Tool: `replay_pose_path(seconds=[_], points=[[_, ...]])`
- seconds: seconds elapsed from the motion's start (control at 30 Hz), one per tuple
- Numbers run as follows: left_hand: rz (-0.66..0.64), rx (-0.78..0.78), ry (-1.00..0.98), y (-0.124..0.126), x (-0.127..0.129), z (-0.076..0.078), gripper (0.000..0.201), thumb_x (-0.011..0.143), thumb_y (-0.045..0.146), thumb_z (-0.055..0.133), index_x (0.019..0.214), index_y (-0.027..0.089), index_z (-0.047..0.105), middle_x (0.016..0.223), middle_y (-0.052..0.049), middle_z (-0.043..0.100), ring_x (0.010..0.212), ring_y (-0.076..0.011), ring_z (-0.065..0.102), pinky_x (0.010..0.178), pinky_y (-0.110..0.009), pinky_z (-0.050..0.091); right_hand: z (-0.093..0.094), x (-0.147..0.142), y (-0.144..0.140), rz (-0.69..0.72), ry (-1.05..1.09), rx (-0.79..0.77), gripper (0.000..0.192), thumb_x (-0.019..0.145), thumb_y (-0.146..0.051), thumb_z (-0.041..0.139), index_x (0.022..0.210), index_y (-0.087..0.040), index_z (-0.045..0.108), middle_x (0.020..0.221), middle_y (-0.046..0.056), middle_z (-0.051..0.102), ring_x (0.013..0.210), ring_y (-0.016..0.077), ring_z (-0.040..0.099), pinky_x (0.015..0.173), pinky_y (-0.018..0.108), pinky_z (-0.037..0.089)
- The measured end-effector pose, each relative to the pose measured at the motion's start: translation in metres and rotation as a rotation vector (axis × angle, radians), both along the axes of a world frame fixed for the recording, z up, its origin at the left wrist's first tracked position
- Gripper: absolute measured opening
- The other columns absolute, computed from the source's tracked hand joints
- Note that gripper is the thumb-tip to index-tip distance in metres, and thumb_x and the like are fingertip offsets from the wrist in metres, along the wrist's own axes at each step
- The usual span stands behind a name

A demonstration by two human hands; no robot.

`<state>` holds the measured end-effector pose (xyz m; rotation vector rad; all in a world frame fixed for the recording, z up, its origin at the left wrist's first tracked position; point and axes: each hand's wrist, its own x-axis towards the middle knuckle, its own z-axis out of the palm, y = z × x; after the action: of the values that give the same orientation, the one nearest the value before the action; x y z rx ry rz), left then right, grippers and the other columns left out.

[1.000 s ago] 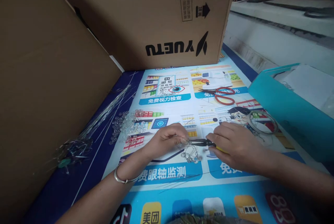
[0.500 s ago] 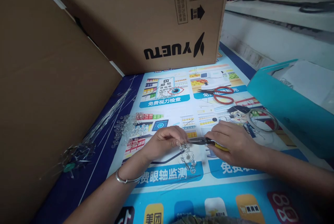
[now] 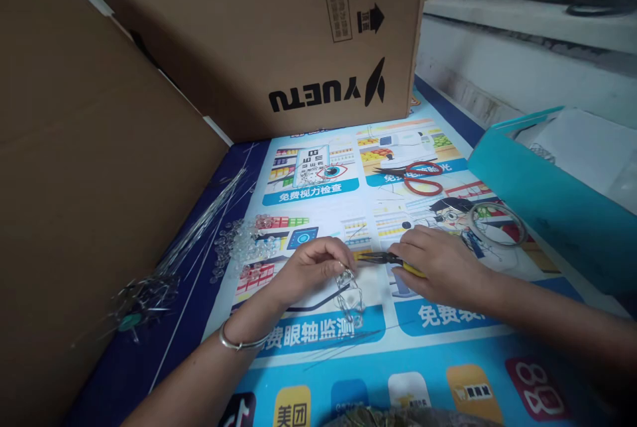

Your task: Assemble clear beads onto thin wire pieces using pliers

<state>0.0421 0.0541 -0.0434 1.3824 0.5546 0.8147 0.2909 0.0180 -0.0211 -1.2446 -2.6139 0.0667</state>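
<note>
My left hand [image 3: 313, 268] pinches the top of a strand of clear beads on wire [image 3: 351, 298], which hangs from my fingers down onto the printed mat [image 3: 348, 347]. My right hand [image 3: 440, 264] grips small pliers [image 3: 383, 258] with yellow handles. The dark jaws point left and meet the wire at my left fingertips. A silver bangle sits on my left wrist.
A pile of clear beads [image 3: 239, 244] and a bundle of thin wires [image 3: 199, 228] lie to the left. Red scissors [image 3: 421, 178] and a wire coil [image 3: 495, 223] lie beyond my right hand. Cardboard boxes [image 3: 279, 36] stand behind and left; a teal box [image 3: 547, 208] stands right.
The bead strand has swung from a loose bunch under the pliers to hanging more straight below my left fingers. Both hands stay together at the same spot.
</note>
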Motion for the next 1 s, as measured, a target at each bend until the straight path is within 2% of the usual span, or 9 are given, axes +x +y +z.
replay_pose_path(seconds=[0.2, 0.33, 0.43, 0.57, 0.7, 0.8, 1.0], points=[[0.195, -0.033, 0.238, 0.0, 0.002, 0.0, 0.012, 0.077, 0.026, 0.06, 0.078, 0.015, 0.056, 0.081, -0.002, 0.057, 0.057, -0.0061, 0.045, 0.053, -0.019, 0.036, -0.003, -0.001, 0.006, -0.101, -0.165, -0.081, 0.027, 0.083, -0.039, 0.046, 0.097, -0.019, 0.058, 0.091, 0.01, 0.055, 0.088, 0.0239, 0.048, 0.072, 0.034, 0.035], [0.255, -0.096, 0.326, -0.001, 0.006, -0.001, 0.015, 0.077, 0.03, 0.059, 0.079, 0.016, 0.054, 0.081, 0.0, 0.055, 0.05, -0.0039, 0.041, 0.046, -0.018, 0.033, -0.005, -0.002, 0.008, -0.1, -0.189, -0.064, 0.031, 0.083, -0.04, 0.046, 0.105, -0.02, 0.056, 0.095, 0.01, 0.054, 0.092, 0.0258, 0.046, 0.076, 0.038, 0.033], [0.295, -0.141, 0.36, -0.002, 0.008, -0.002, 0.016, 0.076, 0.032, 0.059, 0.077, 0.016, 0.053, 0.073, 0.002, 0.053, 0.047, -0.004, 0.042, 0.044, -0.017, 0.032, -0.006, -0.004, 0.008, -0.095, -0.18, -0.05, 0.033, 0.082, -0.039, 0.048, 0.108, -0.019, 0.055, 0.098, 0.011, 0.054, 0.096, 0.0264, 0.045, 0.079, 0.039, 0.031], [0.359, -0.162, 0.392, -0.002, 0.008, -0.004, 0.018, 0.076, 0.034, 0.057, 0.075, 0.017, 0.052, 0.058, 0.005, 0.046, 0.043, -0.0046, 0.04, 0.04, -0.016, 0.03, -0.007, -0.004, 0.008, -0.091, -0.134, -0.015, 0.034, 0.081, -0.037, 0.051, 0.108, -0.018, 0.055, 0.101, 0.012, 0.054, 0.1, 0.0277, 0.043, 0.083, 0.042, 0.029], [0.414, -0.135, 0.42, -0.003, 0.009, -0.007, 0.016, 0.075, 0.033, 0.057, 0.074, 0.017, 0.052, 0.056, 0.005, 0.047, 0.042, -0.0051, 0.04, 0.039, -0.016, 0.03, -0.003, -0.006, 0.006, -0.061, -0.037, -0.013, 0.03, 0.081, -0.035, 0.051, 0.105, -0.018, 0.058, 0.102, 0.011, 0.055, 0.102, 0.0269, 0.042, 0.085, 0.043, 0.028], [0.415, -0.106, 0.443, -0.005, 0.01, -0.006, 0.015, 0.076, 0.031, 0.055, 0.074, 0.017, 0.052, 0.055, 0.005, 0.046, 0.042, -0.0053, 0.04, 0.04, -0.016, 0.029, -0.001, -0.015, 0.002, -0.008, 0.067, -0.075, 0.025, 0.082, -0.034, 0.051, 0.1, -0.019, 0.06, 0.099, 0.008, 0.057, 0.097, 0.0238, 0.044, 0.082, 0.039, 0.031], [0.389, -0.119, 0.407, -0.011, 0.016, -0.003, 0.016, 0.079, 0.033, 0.053, 0.075, 0.018, 0.048, 0.056, 0.006, 0.043, 0.04, -0.0046, 0.037, 0.039, -0.016, 0.028, -0.008, -0.041, -0.004, 0.037, 0.215, -0.143, 0.03, 0.08, -0.041, 0.053, 0.099, -0.018, 0.06, 0.093, 0.007, 0.059, 0.091, 0.0219, 0.047, 0.08, 0.037, 0.035]])
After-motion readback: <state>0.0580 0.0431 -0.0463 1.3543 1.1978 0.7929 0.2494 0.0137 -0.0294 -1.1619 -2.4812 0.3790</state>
